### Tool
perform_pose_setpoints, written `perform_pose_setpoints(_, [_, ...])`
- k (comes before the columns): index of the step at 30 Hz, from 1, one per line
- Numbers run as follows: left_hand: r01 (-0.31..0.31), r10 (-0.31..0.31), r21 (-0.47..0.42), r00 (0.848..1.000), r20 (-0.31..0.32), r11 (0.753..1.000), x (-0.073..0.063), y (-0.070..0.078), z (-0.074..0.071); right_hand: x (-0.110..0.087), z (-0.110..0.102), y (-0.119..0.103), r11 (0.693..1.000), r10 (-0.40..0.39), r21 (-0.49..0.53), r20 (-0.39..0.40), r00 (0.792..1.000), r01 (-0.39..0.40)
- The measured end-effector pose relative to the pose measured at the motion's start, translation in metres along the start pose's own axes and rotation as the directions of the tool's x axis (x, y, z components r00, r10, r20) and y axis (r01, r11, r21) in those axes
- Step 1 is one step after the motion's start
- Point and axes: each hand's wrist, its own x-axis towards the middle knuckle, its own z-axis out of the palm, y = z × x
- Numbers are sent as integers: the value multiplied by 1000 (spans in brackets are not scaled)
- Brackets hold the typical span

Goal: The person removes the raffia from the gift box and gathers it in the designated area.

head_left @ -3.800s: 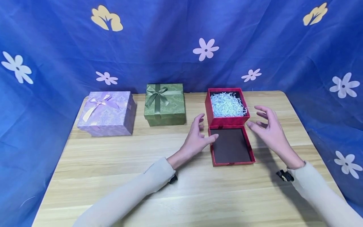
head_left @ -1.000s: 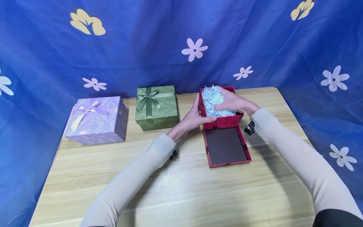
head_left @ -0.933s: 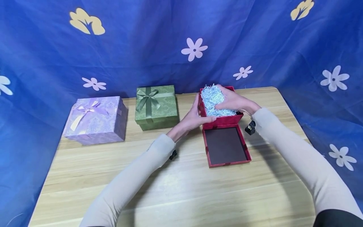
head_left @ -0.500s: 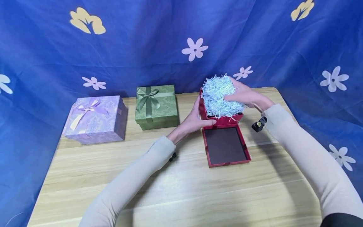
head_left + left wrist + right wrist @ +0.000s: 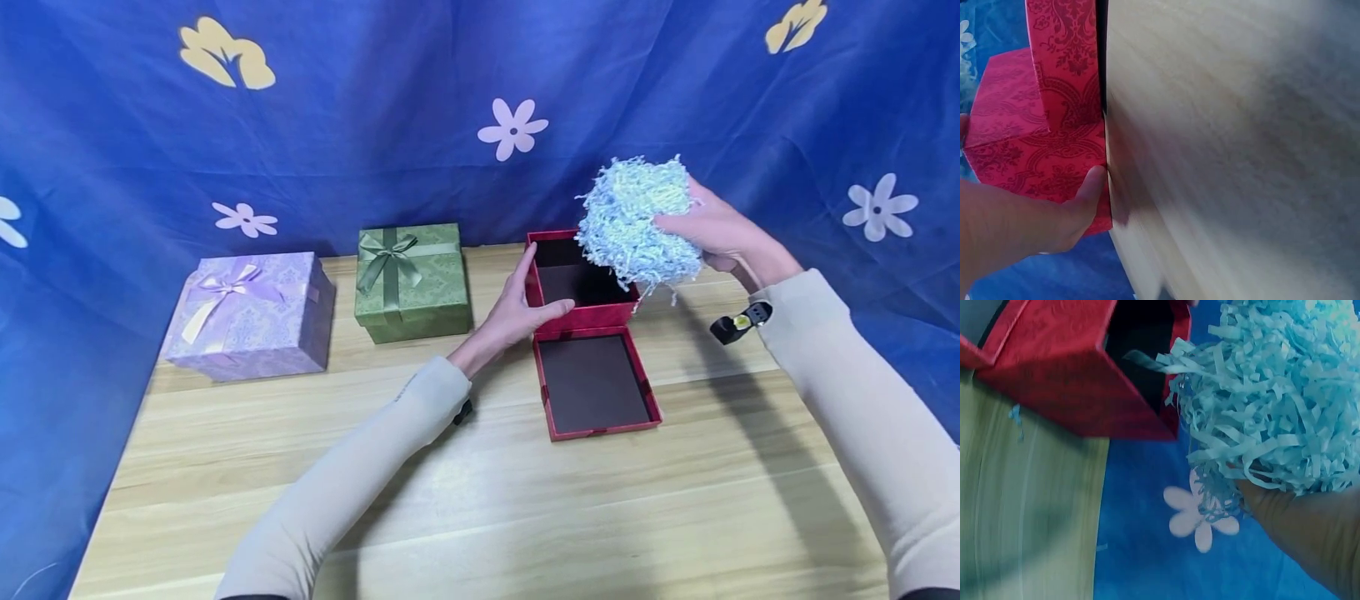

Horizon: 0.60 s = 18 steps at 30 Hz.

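In the head view, my right hand (image 5: 723, 225) grips a big clump of light blue shredded paper (image 5: 637, 221), raised above the right side of a red gift box (image 5: 592, 317). Loose strands dangle from the clump (image 5: 1279, 400) in the right wrist view, and most of the fingers are hidden behind it. The box stands uncovered with a dark interior. My left hand (image 5: 517, 312) braces its near left corner, fingers straight along the patterned left side (image 5: 1054, 162) and thumb by the front rim. Directly in front, the red lid (image 5: 596, 383) lies inside up.
A green gift box (image 5: 412, 283) with a bow stands left of the red one, and a lilac gift box (image 5: 251, 317) farther left. Blue flowered cloth (image 5: 420, 108) hangs behind the wooden table (image 5: 480, 508). One small blue strand (image 5: 1016, 415) lies by the red box.
My right hand has reached into the red box, gripped the shredded paper and lifted it up and to the right. My left hand has moved onto the box's left corner and stayed.
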Motion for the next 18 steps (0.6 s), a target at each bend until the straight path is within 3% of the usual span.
perform_pose_setpoints(2, [2, -2, 8, 1000, -8, 1000, 1, 0, -1, -2, -7, 1, 996, -15, 89, -16, 1000, 17])
perform_pose_setpoints(11, [11, -12, 38, 1000, 25, 999, 1, 0, -2, -13, -42, 32, 968, -32, 244, -136, 990, 65])
perform_pose_setpoints(18, [15, -16, 82, 1000, 11, 997, 0, -3, -3, -12, -52, 63, 900, -51, 402, -288, 956, 170])
